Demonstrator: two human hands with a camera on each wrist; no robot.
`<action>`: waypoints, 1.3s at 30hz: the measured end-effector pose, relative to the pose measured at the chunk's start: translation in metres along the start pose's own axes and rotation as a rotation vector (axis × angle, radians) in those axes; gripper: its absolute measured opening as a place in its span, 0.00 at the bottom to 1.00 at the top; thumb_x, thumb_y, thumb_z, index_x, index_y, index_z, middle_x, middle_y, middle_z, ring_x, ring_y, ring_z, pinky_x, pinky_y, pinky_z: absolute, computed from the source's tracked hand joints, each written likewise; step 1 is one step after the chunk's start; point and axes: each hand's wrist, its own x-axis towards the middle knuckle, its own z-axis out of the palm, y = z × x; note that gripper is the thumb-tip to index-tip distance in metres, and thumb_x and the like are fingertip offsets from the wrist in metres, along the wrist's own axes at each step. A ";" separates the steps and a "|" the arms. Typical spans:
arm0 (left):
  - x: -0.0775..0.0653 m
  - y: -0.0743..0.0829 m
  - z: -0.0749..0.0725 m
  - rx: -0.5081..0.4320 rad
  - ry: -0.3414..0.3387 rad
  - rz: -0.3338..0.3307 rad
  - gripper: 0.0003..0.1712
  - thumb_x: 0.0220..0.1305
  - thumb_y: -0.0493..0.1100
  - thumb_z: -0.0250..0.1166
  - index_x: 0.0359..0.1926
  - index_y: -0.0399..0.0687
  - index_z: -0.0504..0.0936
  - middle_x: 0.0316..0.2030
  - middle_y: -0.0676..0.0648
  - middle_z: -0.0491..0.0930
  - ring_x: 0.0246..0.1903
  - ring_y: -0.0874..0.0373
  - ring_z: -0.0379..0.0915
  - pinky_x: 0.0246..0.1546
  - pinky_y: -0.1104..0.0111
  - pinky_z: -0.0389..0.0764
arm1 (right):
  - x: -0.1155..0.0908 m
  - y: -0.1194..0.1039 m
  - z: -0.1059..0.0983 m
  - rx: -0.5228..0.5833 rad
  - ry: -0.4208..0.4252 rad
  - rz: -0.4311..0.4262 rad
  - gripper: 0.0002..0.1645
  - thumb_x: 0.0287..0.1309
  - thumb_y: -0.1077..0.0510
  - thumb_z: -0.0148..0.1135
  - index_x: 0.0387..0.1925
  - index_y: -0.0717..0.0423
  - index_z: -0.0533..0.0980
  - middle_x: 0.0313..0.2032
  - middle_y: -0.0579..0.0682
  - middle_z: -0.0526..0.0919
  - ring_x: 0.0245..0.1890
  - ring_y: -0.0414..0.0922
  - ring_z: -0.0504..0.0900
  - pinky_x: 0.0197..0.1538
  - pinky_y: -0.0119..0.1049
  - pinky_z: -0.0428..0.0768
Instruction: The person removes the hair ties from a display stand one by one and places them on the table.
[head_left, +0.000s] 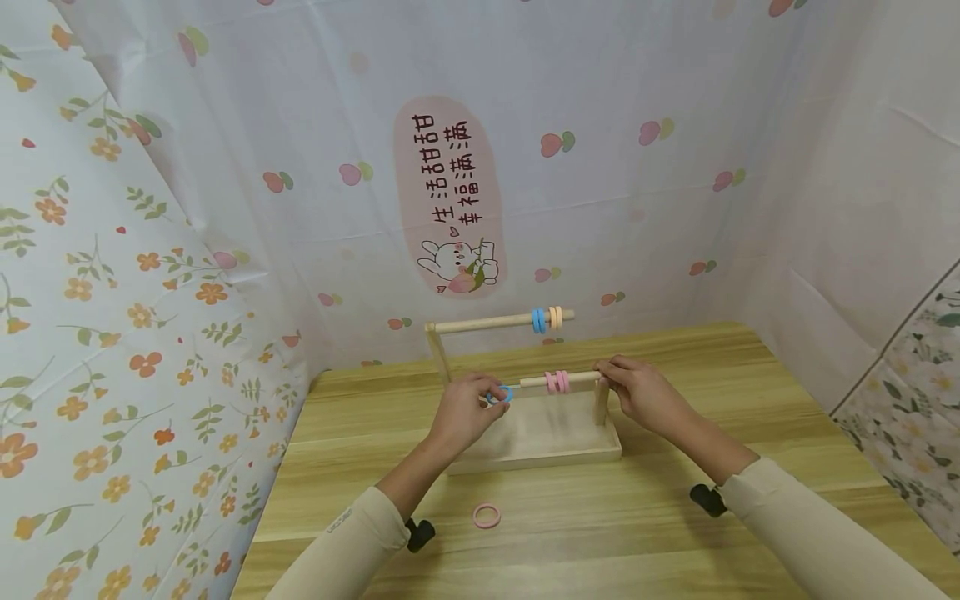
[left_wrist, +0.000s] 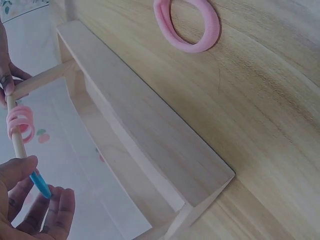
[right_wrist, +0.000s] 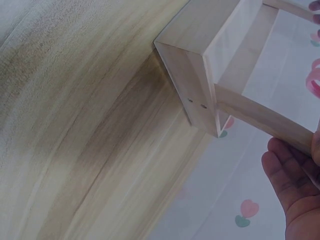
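Observation:
My left hand (head_left: 461, 414) pinches a blue hair tie (head_left: 509, 393) at the free left end of the lower wooden rod (head_left: 585, 377). In the left wrist view, the blue hair tie (left_wrist: 41, 185) lies between thumb and fingers at the rod's tip. Pink hair ties (head_left: 557, 382) hang on the middle of that rod. At its other end my right hand (head_left: 647, 395) holds the top of the wooden stand's right post (head_left: 602, 403). The right wrist view shows fingers (right_wrist: 287, 172) around the post (right_wrist: 270, 120); the thumb is mostly cut off by the frame edge.
The stand's upper rod (head_left: 487, 322) carries blue hair ties (head_left: 538, 321) and orange hair ties (head_left: 555, 317) near its right end. Its tray base (head_left: 536, 459) sits on the wood-grain table (head_left: 600, 533). One pink hair tie (head_left: 487, 517) lies in front. Patterned cloth (head_left: 315, 242) hangs behind.

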 end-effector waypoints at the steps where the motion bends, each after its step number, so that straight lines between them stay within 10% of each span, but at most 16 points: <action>1: -0.001 0.000 0.000 -0.005 -0.004 -0.002 0.03 0.70 0.40 0.79 0.41 0.46 0.95 0.58 0.44 0.90 0.50 0.50 0.90 0.46 0.70 0.92 | 0.000 0.000 0.000 -0.001 0.001 -0.001 0.16 0.69 0.73 0.69 0.57 0.69 0.87 0.45 0.59 0.89 0.34 0.51 0.88 0.37 0.42 0.90; 39: -0.034 0.011 0.004 -0.025 -0.103 0.061 0.05 0.66 0.40 0.82 0.38 0.47 0.93 0.49 0.46 0.91 0.46 0.49 0.86 0.48 0.61 0.94 | 0.003 0.001 -0.001 0.006 -0.024 -0.005 0.16 0.71 0.73 0.68 0.57 0.71 0.87 0.46 0.61 0.90 0.33 0.50 0.89 0.35 0.42 0.89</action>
